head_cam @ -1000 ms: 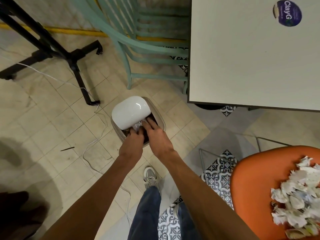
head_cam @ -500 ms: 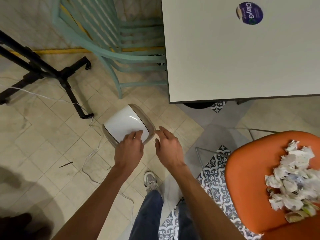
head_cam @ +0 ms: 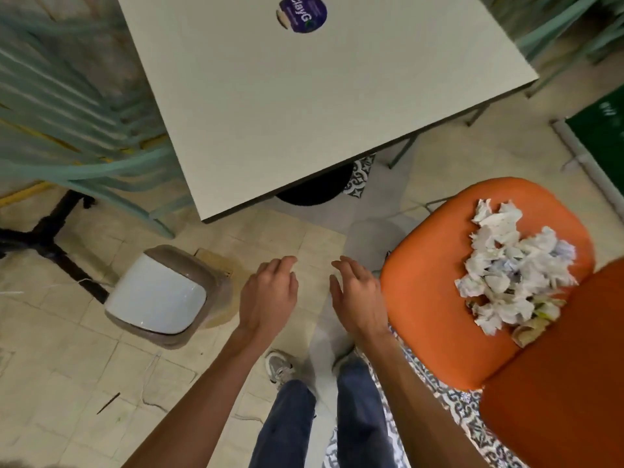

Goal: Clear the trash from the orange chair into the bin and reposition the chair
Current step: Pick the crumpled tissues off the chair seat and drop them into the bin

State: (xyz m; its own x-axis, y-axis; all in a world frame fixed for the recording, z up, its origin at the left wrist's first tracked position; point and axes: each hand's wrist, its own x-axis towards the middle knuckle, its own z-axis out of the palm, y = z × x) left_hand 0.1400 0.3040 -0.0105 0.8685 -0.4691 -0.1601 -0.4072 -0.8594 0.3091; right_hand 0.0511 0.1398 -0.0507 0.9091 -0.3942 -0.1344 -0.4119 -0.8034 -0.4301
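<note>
The orange chair (head_cam: 435, 275) stands at the right, its seat facing me. A heap of crumpled white paper trash (head_cam: 513, 268) lies on the seat's right half. On the floor at the left stands the small bin (head_cam: 216, 285), its white swing lid (head_cam: 158, 295) lying flat over the opening. My left hand (head_cam: 270, 295) and my right hand (head_cam: 358, 295) hover side by side between bin and chair, both empty with fingers loosely spread. The right hand is just left of the chair's edge.
A white table (head_cam: 304, 106) with a purple sticker (head_cam: 303, 13) overhangs the floor ahead. Teal chairs (head_cam: 67, 136) stand at the far left beside a black stand base (head_cam: 50, 231). White cables trail on the tiles. My feet and jeans are below.
Both hands have come out of the bin and moved right toward the chair, empty. The bin's lid has swung down flat. My view has turned right.
</note>
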